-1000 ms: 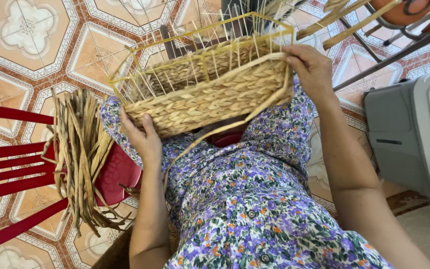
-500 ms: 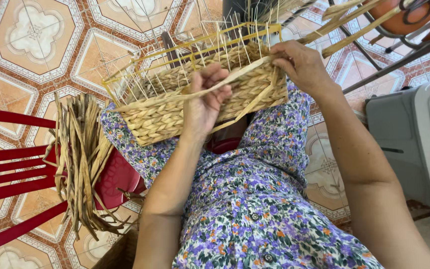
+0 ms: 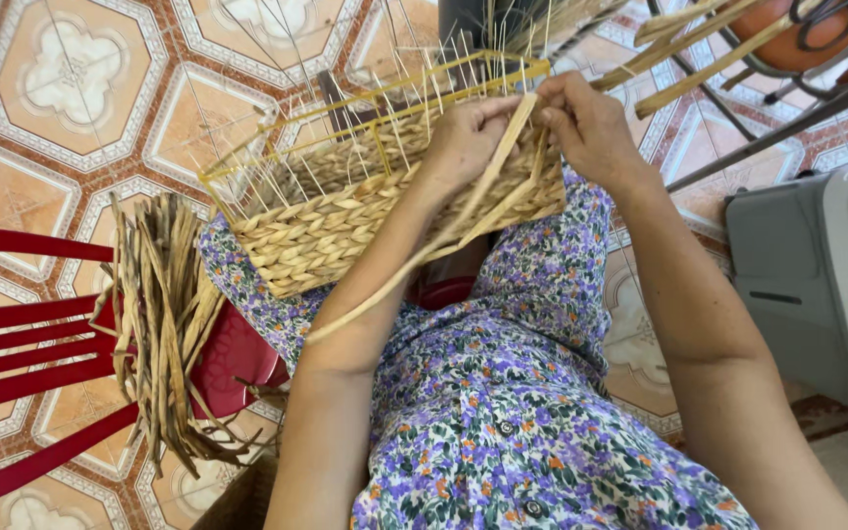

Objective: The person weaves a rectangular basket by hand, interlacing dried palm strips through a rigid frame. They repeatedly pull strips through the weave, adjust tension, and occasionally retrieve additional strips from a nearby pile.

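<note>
from the head view i see both hands up at the far right corner of the half-woven basket (image 3: 385, 211), which rests on the lap over the flowered dress (image 3: 532, 393). the left hand (image 3: 463, 142) has its fingers closed on a flat pale strand (image 3: 463, 221) that trails down toward the dress, and the right hand (image 3: 591, 123) pinches the same strand's upper end against the rim. i judge this as the weaving step, a strand being tucked between the uprights at the corner; the next move calls for a firm pull so the row sits tight. the basket looks rectangular, braided straw-coloured walls low down, thin bare stakes and a yellow wire frame standing above. a bundle of dried strands (image 3: 164, 324) lies on the red chair (image 3: 31, 334) beside, apart from the basket.
</note>
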